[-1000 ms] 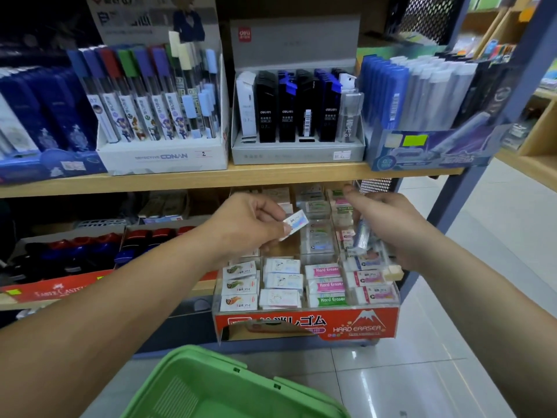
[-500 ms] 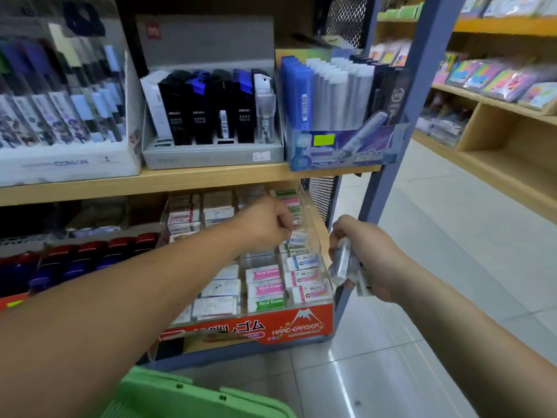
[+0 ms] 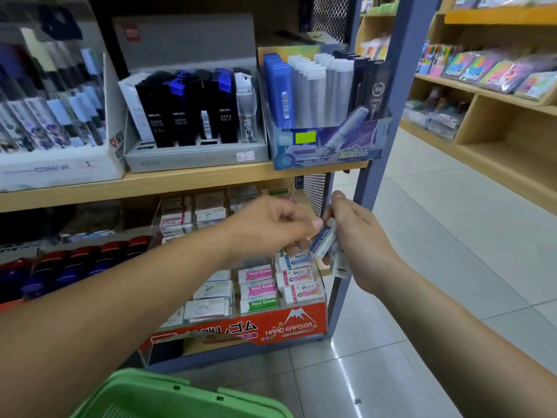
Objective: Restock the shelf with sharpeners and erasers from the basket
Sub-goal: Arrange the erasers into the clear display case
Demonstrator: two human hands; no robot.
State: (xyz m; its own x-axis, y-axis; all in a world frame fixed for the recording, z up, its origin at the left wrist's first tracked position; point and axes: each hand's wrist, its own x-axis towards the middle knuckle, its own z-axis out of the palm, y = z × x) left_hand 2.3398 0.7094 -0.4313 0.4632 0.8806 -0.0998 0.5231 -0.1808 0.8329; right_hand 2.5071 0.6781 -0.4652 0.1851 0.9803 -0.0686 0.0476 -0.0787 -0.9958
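— Which step is this?
— Restocking erasers. On the lower level of the shelf unit (image 3: 378,164), just beside the right end of the eraser display tray (image 3: 241,330), the right hand (image 3: 364,245) grips a small stack of erasers (image 3: 340,263). The left hand (image 3: 265,227) pinches the blue-sleeved eraser (image 3: 324,241) on top of the stack, thumb and fingers curled on it.
— And next?
— I judge the left hand must pull that one clear and lay it flat in a matching row. The labels are too blurred to say which.
— The surroundings?
— A pale tiled floor (image 3: 452,267), another wooden shelf (image 3: 497,164) across the aisle, and the green basket (image 3: 168,396) low in front, its inside hidden.
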